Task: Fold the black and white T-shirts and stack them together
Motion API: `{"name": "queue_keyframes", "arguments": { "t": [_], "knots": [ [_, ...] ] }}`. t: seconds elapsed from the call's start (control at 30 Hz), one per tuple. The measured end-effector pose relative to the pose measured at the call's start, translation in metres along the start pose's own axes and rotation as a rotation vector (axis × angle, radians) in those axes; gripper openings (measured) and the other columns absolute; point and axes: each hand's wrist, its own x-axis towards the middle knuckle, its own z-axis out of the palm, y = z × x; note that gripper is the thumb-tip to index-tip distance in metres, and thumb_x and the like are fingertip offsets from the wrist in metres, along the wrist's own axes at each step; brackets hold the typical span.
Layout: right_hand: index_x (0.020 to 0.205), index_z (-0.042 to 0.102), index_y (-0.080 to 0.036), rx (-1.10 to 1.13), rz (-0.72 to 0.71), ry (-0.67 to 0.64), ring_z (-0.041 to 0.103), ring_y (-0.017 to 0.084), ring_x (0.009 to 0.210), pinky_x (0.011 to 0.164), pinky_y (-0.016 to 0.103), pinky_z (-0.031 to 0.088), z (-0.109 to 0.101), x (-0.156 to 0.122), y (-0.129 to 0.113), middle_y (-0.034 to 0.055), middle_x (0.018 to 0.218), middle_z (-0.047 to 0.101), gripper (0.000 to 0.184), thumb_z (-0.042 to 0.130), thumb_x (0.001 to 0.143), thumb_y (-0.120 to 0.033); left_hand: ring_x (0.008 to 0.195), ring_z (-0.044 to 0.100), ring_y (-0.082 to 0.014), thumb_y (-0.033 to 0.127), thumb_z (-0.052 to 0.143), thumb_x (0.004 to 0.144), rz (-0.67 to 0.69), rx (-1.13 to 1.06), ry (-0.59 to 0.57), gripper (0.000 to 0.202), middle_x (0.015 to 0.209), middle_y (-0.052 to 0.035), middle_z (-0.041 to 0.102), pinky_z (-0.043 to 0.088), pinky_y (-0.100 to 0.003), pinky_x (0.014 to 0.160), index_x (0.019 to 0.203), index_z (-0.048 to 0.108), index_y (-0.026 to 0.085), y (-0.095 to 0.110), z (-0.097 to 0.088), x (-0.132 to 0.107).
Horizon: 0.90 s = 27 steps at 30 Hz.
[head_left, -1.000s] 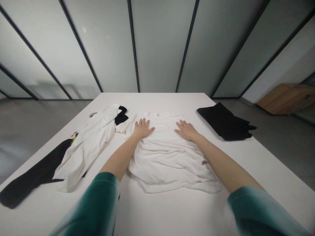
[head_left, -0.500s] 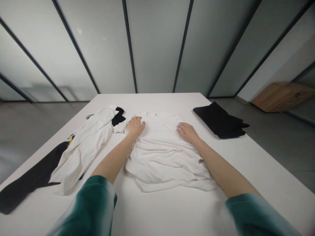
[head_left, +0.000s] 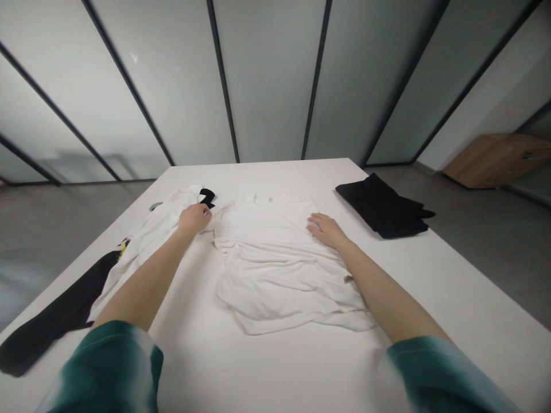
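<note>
While the right hand lies open with fingers spread on the upper right edge of a white T-shirt, the left hand sits curled where the T-shirt's sleeve meets a crumpled white garment. The fingers of the left hand are bent downward onto white cloth; whether they grip it, and which piece, cannot be determined from this view. The T-shirt lies near the middle of a white table, collar away from the person, with creases across its lower body and its hem uneven. The crumpled white garment partly overlies a long black garment, and a small black piece of cloth shows at its far end. A folded black cloth lies well apart on the right. Green sleeves cover both forearms near the lower frame edge. Handling note: on thin cloth like this, a flat open hand with light, even pressure is the sound contact, as it avoids dragging the fabric. Where two white pieces adjoin, a hold should take only the intended layer, since the neighbouring cloth is easily caught with it.
</note>
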Motion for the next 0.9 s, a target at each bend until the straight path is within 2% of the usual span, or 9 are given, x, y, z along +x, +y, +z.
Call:
{"name": "queue_keyframes", "arguments": {
  "t": [0.13, 0.23, 0.33, 0.43, 0.6, 0.67, 0.8, 0.83, 0.9],
  "knots": [
    [0.131, 0.062, -0.018, -0.006, 0.008, -0.007, 0.046, 0.026, 0.136, 0.113, 0.043, 0.035, -0.002, -0.001, -0.001, 0.0122, 0.146, 0.052, 0.044, 0.045, 0.096, -0.039, 0.095, 0.065, -0.0268, 0.029, 0.042, 0.085, -0.274, -0.358, 0.158, 0.038, 0.102, -0.0124, 0.072, 0.051, -0.033, 0.079, 0.106, 0.068, 0.013, -0.009, -0.009, 0.029],
    [0.132, 0.062, -0.017, -0.015, 0.01, -0.018, 0.046, 0.026, 0.136, 0.112, 0.042, 0.036, -0.004, -0.002, -0.002, 0.0125, 0.146, 0.052, 0.045, 0.043, 0.097, -0.039, 0.09, 0.065, -0.0247, 0.031, 0.044, 0.086, -0.31, -0.48, 0.16, 0.037, 0.101, -0.0121, 0.072, 0.052, -0.031, 0.074, 0.108, 0.066, 0.012, -0.014, -0.012, 0.041],
    [0.132, 0.062, -0.018, -0.022, 0.006, -0.021, 0.046, 0.026, 0.136, 0.112, 0.043, 0.036, -0.004, -0.001, -0.001, 0.0116, 0.146, 0.052, 0.045, 0.043, 0.097, -0.038, 0.095, 0.065, -0.0262, 0.031, 0.046, 0.086, -0.228, -0.397, 0.141, 0.032, 0.102, -0.0116, 0.072, 0.051, -0.033, 0.08, 0.106, 0.066, 0.016, -0.014, -0.017, 0.043],
    [0.133, 0.061, -0.018, -0.02, 0.004, -0.018, 0.045, 0.026, 0.136, 0.112, 0.044, 0.036, -0.003, -0.001, -0.001, 0.0119, 0.147, 0.052, 0.045, 0.043, 0.097, -0.038, 0.102, 0.064, -0.029, 0.03, 0.044, 0.089, -0.138, -0.235, 0.135, 0.032, 0.103, -0.0123, 0.072, 0.05, -0.036, 0.086, 0.109, 0.065, 0.018, -0.004, -0.027, 0.041],
    [0.131, 0.062, -0.014, -0.017, -0.01, -0.013, 0.046, 0.026, 0.135, 0.114, 0.04, 0.034, -0.003, -0.001, -0.002, 0.0136, 0.146, 0.052, 0.045, 0.043, 0.097, -0.037, 0.112, 0.062, -0.0316, 0.026, 0.046, 0.089, 0.095, -0.091, 0.097, 0.029, 0.11, -0.0139, 0.071, 0.046, -0.04, 0.097, 0.106, 0.067, 0.017, 0.038, -0.042, 0.036],
    [0.131, 0.062, -0.013, -0.016, -0.011, -0.012, 0.047, 0.025, 0.135, 0.114, 0.039, 0.034, -0.004, -0.002, -0.003, 0.0138, 0.145, 0.052, 0.045, 0.044, 0.096, -0.037, 0.109, 0.065, -0.03, 0.025, 0.05, 0.088, 0.121, -0.179, 0.048, 0.025, 0.107, -0.0133, 0.072, 0.047, -0.04, 0.097, 0.103, 0.068, 0.016, 0.059, -0.044, 0.034],
    [0.131, 0.062, -0.015, -0.013, -0.009, -0.012, 0.046, 0.025, 0.136, 0.114, 0.04, 0.034, -0.005, -0.002, -0.004, 0.0129, 0.145, 0.053, 0.044, 0.045, 0.096, -0.037, 0.086, 0.071, -0.0207, 0.035, 0.049, 0.092, 0.182, -0.691, -0.228, 0.032, 0.102, -0.0117, 0.073, 0.055, -0.036, 0.083, 0.116, 0.061, 0.017, 0.091, -0.042, 0.034],
    [0.131, 0.062, -0.015, -0.012, -0.01, -0.012, 0.046, 0.025, 0.136, 0.114, 0.041, 0.034, -0.005, -0.002, -0.004, 0.0125, 0.145, 0.053, 0.044, 0.045, 0.096, -0.037, 0.086, 0.071, -0.0189, 0.038, 0.047, 0.093, 0.213, -0.795, -0.264, 0.036, 0.105, -0.0119, 0.073, 0.055, -0.035, 0.082, 0.121, 0.058, 0.017, 0.095, -0.04, 0.035],
    [0.131, 0.062, -0.016, -0.013, -0.013, -0.014, 0.046, 0.025, 0.136, 0.114, 0.041, 0.034, -0.006, -0.003, -0.004, 0.0122, 0.146, 0.053, 0.044, 0.045, 0.096, -0.037, 0.091, 0.07, -0.0179, 0.038, 0.042, 0.095, 0.234, -0.84, -0.237, 0.04, 0.112, -0.0125, 0.071, 0.055, -0.034, 0.083, 0.126, 0.055, 0.016, 0.097, -0.033, 0.035]
  ]
}}
